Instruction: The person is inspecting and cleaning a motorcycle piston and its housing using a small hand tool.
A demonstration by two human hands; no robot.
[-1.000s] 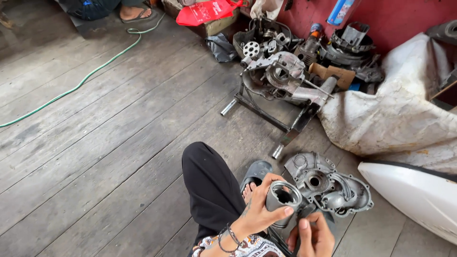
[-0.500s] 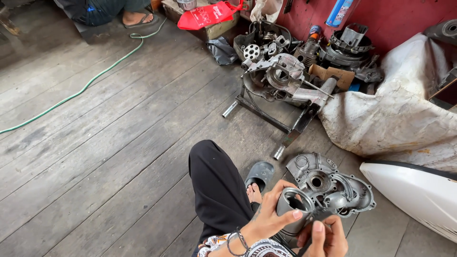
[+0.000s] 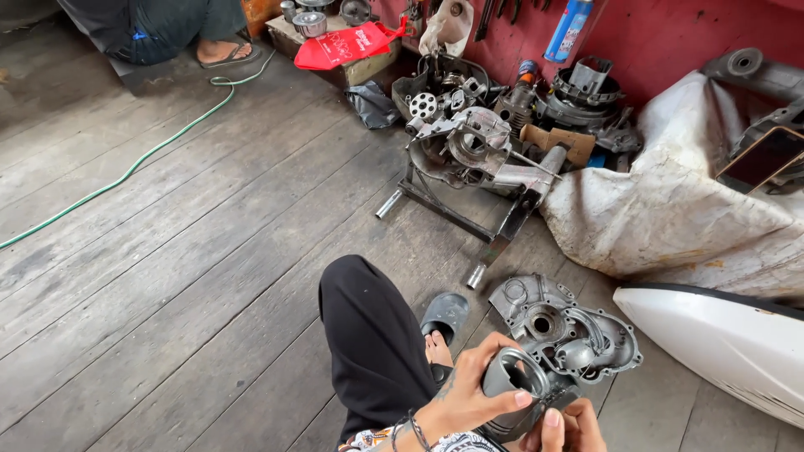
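Note:
My left hand [image 3: 471, 393] grips a grey metal cylinder part [image 3: 512, 383], a hollow engine piece with a round open bore facing up. My right hand [image 3: 569, 427] touches the same part from below at the bottom edge of the view, fingers curled against it. My knee in black trousers [image 3: 368, 335] is just left of the hands, with my foot in a dark sandal [image 3: 444, 316]. A grey engine crankcase half [image 3: 578, 331] lies on the plank floor directly behind the held part.
An engine on a metal stand [image 3: 469, 159] sits further back. Loose engine parts [image 3: 586, 100] line a red wall. A white sack [image 3: 670, 209] and a white body panel [image 3: 712, 335] lie at right. A green hose [image 3: 126, 172] crosses the floor. Another person's foot [image 3: 222, 54] is top left.
The view has tilted down and the hands sit lower in it. My left hand keeps its hold on the cylinder part; my right hand has come up closer beneath it.

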